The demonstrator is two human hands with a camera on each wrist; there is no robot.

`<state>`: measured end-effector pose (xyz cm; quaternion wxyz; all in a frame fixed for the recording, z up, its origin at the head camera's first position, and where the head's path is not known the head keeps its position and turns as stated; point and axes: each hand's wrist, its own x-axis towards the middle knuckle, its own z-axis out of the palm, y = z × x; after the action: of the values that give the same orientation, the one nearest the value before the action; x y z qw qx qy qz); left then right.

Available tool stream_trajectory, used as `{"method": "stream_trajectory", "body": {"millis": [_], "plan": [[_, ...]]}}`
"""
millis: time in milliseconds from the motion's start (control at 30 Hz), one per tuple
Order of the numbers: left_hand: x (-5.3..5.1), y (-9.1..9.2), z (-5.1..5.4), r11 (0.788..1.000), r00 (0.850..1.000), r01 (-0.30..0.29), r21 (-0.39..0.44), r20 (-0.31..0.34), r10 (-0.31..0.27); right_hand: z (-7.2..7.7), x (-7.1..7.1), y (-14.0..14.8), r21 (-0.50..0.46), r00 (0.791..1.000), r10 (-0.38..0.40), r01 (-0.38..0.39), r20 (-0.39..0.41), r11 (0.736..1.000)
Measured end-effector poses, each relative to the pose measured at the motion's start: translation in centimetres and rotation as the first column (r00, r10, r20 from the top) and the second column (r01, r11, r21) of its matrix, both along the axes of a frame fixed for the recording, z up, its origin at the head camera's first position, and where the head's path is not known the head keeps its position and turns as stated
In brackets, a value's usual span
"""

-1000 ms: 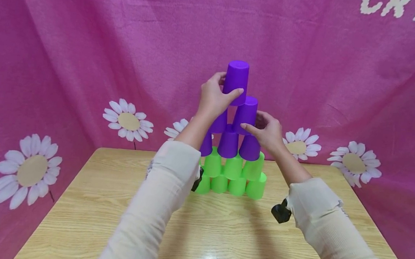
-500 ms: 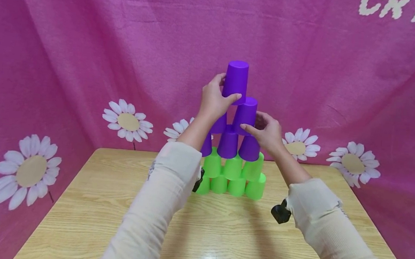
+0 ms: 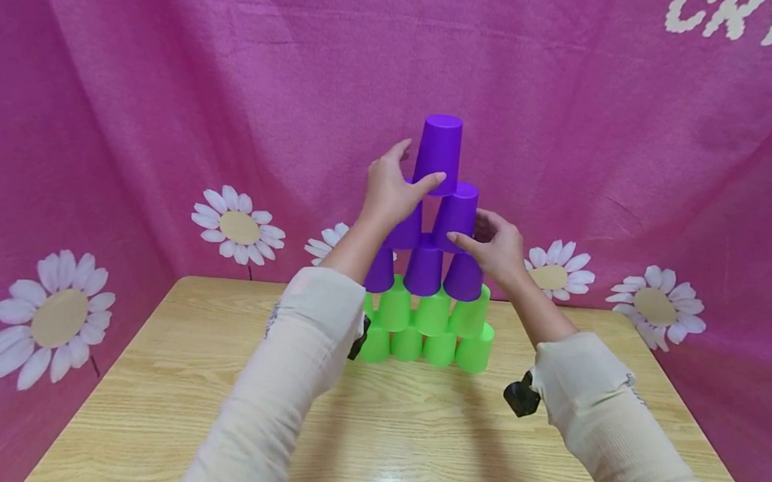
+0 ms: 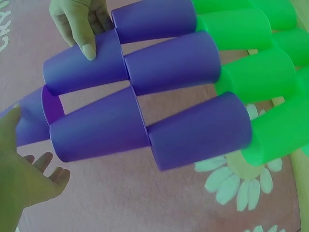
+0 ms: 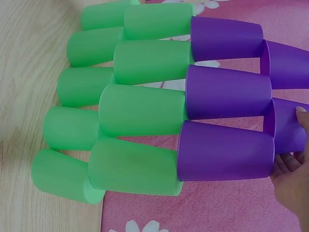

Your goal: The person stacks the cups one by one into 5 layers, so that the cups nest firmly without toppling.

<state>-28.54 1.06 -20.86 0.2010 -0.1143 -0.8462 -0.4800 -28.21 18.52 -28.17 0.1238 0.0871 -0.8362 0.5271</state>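
Note:
Upside-down cups form a tower, purple above green. Its single top purple cup [image 3: 440, 151] rests across two purple cups below. My left hand [image 3: 385, 192] is spread beside the top cup; its thumb lies against or just in front of the cup, while in the left wrist view the other fingers [image 4: 58, 181] stand apart from it. With thumb and fingers on either side, my right hand [image 3: 502, 250] holds the right purple cup [image 3: 457, 215] of the second row. The left purple cup [image 3: 406, 231] of that row is partly behind my left hand.
Below are three purple cups [image 3: 423, 272], then two rows of green cups [image 3: 440, 349] on a wooden table [image 3: 412, 425]. A pink cloth [image 3: 571, 134] with daisies hangs close behind. Black wrist cameras [image 3: 522, 395] sit at both cuffs.
My left fingers have come off the top cup and the hand has shifted slightly left and opened wider. The top cup stays in place. My right hand has stayed still.

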Motion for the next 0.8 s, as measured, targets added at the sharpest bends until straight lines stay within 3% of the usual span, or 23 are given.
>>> {"method": "stream_trajectory", "body": {"millis": [200, 367, 633, 800], "plan": [[0.3, -1.1, -0.4, 0.999, 0.999, -0.029, 0.032, -0.017, 0.029, -0.1, 0.1, 0.2, 0.011, 1.000, -0.011, 0.011, -0.029, 1.000], [0.6, -2.2, -1.3, 0.998, 0.998, -0.047, 0.048, -0.028, 0.048, 0.0, 0.4, 0.6, 0.013, 0.999, -0.015, 0.016, -0.046, 1.000], [1.3, -4.9, -2.9, 0.995, 0.995, -0.103, 0.017, -0.002, 0.103, 0.4, 1.0, 1.9, 0.047, 0.998, -0.002, 0.005, -0.070, 0.999], [2.0, -6.6, -4.3, 0.993, 0.994, -0.106, -0.058, -0.012, 0.106, 0.2, 1.8, 3.2, 0.116, 0.995, -0.013, 0.025, -0.097, 0.993]]}}
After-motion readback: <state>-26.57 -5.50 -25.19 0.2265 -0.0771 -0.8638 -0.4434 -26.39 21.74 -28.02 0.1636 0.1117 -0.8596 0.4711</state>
